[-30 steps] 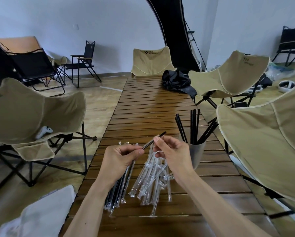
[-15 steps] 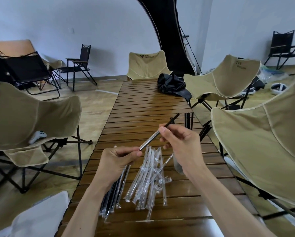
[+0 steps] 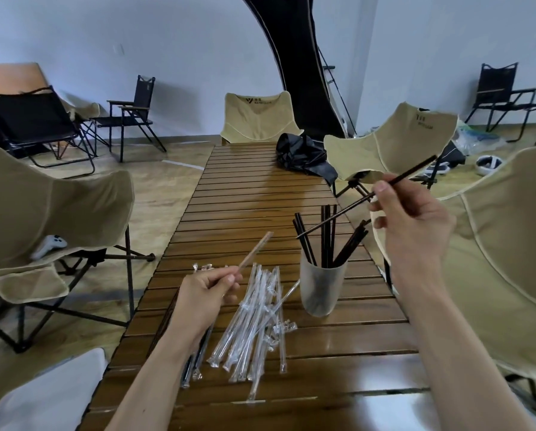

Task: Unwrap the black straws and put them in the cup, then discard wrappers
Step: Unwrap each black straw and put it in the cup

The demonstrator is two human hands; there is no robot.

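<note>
Nearest, the left hand (image 3: pixel 209 289) pinches the now-empty wrapper (image 3: pixel 256 251), spent wrappers (image 3: pixel 254 321) lying just right of its fingers. The black straw (image 3: pixel 366 197), half a second ago still sheathed between both hands, is free, clamped in the right hand (image 3: pixel 413 222); its tip hovers above the cup (image 3: pixel 322 289), open table beyond

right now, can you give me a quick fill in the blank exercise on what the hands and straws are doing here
1. The right hand pinches a bare black straw held above the ____.
2. The left hand holds an empty clear ____.
3. The straws already in the cup stand ____ side of the loose wrappers on the table.

Missing words: cup; wrapper; right
</note>
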